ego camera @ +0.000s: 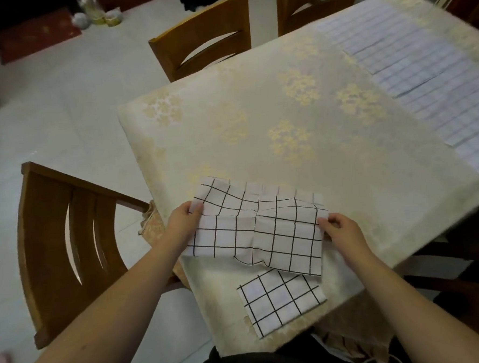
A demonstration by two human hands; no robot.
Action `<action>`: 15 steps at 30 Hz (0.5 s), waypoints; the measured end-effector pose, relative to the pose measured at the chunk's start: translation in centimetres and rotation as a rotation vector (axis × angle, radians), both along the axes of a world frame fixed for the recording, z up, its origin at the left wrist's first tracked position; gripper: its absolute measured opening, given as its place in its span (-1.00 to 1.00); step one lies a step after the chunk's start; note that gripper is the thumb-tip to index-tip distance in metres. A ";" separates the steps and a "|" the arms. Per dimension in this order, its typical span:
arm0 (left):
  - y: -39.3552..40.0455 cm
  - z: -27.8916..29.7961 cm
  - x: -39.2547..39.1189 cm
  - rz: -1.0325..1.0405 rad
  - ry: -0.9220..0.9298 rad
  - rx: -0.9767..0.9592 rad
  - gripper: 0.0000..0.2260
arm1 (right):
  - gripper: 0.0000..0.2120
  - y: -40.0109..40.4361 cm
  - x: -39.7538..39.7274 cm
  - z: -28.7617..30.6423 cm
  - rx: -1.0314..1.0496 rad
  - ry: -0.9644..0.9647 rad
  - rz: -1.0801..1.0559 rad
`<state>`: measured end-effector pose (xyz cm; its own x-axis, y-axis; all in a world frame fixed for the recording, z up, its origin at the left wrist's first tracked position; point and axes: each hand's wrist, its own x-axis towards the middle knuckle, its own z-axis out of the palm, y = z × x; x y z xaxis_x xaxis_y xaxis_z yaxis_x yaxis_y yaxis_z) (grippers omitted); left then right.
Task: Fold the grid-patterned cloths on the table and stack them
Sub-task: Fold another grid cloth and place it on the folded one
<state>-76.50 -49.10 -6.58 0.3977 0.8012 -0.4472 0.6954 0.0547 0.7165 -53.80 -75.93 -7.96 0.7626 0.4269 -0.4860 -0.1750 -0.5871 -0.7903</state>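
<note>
Two hands hold a checked cloth over the table.

From the head camera: the left hand (182,222) and right hand (341,230) each pinch one side of the checked cloth (256,228). A folded cloth (280,301) lies flat on the table (286,139), just below the held one.

No legible text, label, brand, number or sign appears anywhere in the head view; the white cloth with black grid lines (256,230) bears only its printed squares; the cream floral tablecloth on the counter (285,122) carries only pale yellow flower motifs, no lettering.
</note>
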 end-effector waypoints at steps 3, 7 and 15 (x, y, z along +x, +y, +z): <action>0.7 -0.5 1.1 -0.002 0.011 -0.010 -0.70 | -0.88 0.5 0.8 -0.4 0.006 -0.002 -0.040; 1.5 -0.8 2.4 0.009 0.030 0.033 -0.74 | -0.90 -0.2 1.2 -1.7 0.012 0.046 -0.109; 1.6 -1.3 -0.8 0.100 0.045 -0.111 -0.57 | -0.61 -1.8 0.1 -1.2 0.107 0.222 -0.212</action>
